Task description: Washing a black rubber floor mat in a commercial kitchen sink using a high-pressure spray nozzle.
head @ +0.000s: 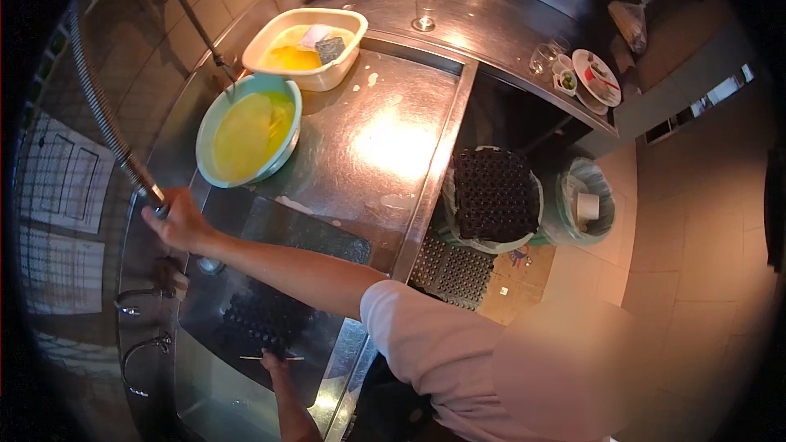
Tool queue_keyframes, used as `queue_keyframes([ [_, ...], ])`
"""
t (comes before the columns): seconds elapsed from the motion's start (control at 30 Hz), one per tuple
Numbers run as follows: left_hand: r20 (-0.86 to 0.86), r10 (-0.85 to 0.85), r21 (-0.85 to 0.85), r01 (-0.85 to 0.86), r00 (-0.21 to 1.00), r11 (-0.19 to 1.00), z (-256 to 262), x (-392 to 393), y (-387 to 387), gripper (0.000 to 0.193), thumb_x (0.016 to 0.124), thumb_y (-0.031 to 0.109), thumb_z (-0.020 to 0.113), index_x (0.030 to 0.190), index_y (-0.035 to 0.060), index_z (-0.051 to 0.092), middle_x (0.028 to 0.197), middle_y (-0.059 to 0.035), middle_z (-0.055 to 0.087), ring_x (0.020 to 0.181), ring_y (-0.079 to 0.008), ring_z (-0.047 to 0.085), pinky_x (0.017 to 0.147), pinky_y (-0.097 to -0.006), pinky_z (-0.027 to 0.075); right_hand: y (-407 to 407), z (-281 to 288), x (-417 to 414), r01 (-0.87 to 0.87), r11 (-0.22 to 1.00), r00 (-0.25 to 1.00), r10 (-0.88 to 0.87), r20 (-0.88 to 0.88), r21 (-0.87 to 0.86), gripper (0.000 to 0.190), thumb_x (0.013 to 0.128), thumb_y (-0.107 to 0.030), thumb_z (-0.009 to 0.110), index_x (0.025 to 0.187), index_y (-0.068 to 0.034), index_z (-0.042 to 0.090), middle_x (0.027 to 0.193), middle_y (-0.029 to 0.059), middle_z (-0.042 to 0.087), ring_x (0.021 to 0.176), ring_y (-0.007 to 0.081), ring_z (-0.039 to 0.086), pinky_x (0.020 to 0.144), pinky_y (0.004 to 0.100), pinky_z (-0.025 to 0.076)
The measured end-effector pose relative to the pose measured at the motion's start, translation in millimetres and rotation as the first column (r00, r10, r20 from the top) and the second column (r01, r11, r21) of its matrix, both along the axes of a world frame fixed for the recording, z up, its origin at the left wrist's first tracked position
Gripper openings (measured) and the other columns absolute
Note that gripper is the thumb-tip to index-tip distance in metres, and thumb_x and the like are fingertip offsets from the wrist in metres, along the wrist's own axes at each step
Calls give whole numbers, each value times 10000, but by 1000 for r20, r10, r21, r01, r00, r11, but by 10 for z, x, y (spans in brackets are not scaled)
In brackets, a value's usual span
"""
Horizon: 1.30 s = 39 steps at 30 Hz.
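My right hand (178, 221) grips the handle end of a spring-coil spray hose (116, 126), over the far side of a steel sink. Just below that wrist shows a round metal piece (210, 266), perhaps the spray head. A dark perforated rubber mat (258, 319) lies in the sink, blurred in the shadow. Close to the mat's near edge, my left hand (274, 363) is closed around a thin pale strip (250, 358); what it belongs to cannot be told. The dark tray-like panel (307, 236) beyond my right forearm looks wet.
A teal basin (249, 184) and a cream tub (338, 80) of yellowish liquid stand on the steel drainboard (344, 129). Two faucets (147, 344) rise behind the sink. Another black mat (497, 193) tops a lined bin. Plates (595, 77) and glasses (424, 15) rest on the counter.
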<state>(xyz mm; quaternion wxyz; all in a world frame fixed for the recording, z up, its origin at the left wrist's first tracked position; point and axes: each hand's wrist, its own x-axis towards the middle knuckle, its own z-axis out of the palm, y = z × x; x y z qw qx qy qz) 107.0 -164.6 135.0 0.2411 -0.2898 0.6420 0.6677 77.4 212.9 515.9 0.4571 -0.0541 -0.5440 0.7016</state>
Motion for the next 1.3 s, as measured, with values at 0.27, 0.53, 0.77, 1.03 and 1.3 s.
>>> queue_keyframes([
  [0.27, 56, -15, -8, 16, 998, 1000, 45, 19, 174, 351, 967, 267, 363, 1165, 28, 527, 1103, -129, 589, 948, -292, 594, 765, -450, 523, 188, -53, 7, -9, 998, 1000, 7, 25, 54, 225, 771, -120, 628, 690, 16, 468, 537, 131, 362, 530, 194, 328, 530, 369, 353],
  [0.53, 180, 54, 252, -99, 982, 963, -515, 265, 208, 301, 948, 270, 423, 1208, 133, 491, 1122, -88, 547, 881, -264, 568, 701, -384, 476, 258, -173, 25, -122, 988, 979, 105, 173, 90, 294, 821, -312, 647, 775, -22, 639, 667, 98, 637, 637, 239, 616, 591, 362, 466],
  [0.77, -96, 208, 129, -195, 973, 972, -128, 530, 467, 300, 951, 183, 460, 1242, 124, 419, 1031, -61, 579, 835, -210, 583, 630, -388, 516, 95, -128, -138, -222, 968, 972, 229, 49, -115, 208, 839, -136, 637, 673, -64, 536, 529, -25, 489, 451, 61, 455, 422, 235, 345],
  [1.03, -157, 87, -10, -90, 984, 996, -224, 536, 273, 368, 938, 134, 500, 1291, 97, 407, 1079, -60, 574, 867, -194, 580, 676, -363, 516, -177, -43, -365, -389, 917, 921, 389, -18, -88, 228, 850, -108, 613, 658, -63, 498, 498, -17, 449, 401, 70, 427, 391, 230, 337],
  [1.3, -156, 271, 97, -258, 950, 961, -29, 517, 362, 260, 929, 128, 514, 1180, 69, 479, 1046, -89, 592, 903, -198, 574, 750, -359, 495, 84, -161, -256, -330, 940, 942, 333, 23, -85, 173, 849, -98, 616, 716, -60, 512, 520, -13, 454, 400, 74, 424, 372, 235, 326],
])
